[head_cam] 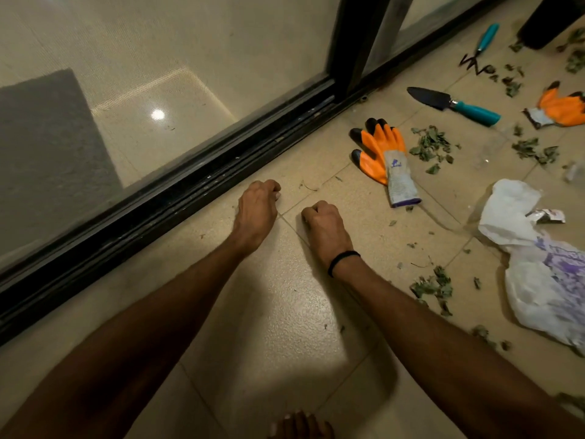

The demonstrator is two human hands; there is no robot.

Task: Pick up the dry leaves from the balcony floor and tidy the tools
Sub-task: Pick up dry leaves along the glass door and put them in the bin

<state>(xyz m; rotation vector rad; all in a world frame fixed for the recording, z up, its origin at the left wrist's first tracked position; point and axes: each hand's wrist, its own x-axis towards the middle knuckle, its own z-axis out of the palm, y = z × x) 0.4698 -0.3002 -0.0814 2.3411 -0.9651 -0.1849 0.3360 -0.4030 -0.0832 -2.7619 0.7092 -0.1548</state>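
My left hand (258, 210) and right hand (323, 224) are curled into fists by the door track (190, 198), nothing showing in either. Dry leaves (430, 147) lie scattered to my right beside an orange glove (384, 156), with the trowel (452, 104) beyond.

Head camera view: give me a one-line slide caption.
Bare left hand and right hand, fingers curled, near the door track; orange glove, trowel, dry leaves and plastic bag lie alongside.
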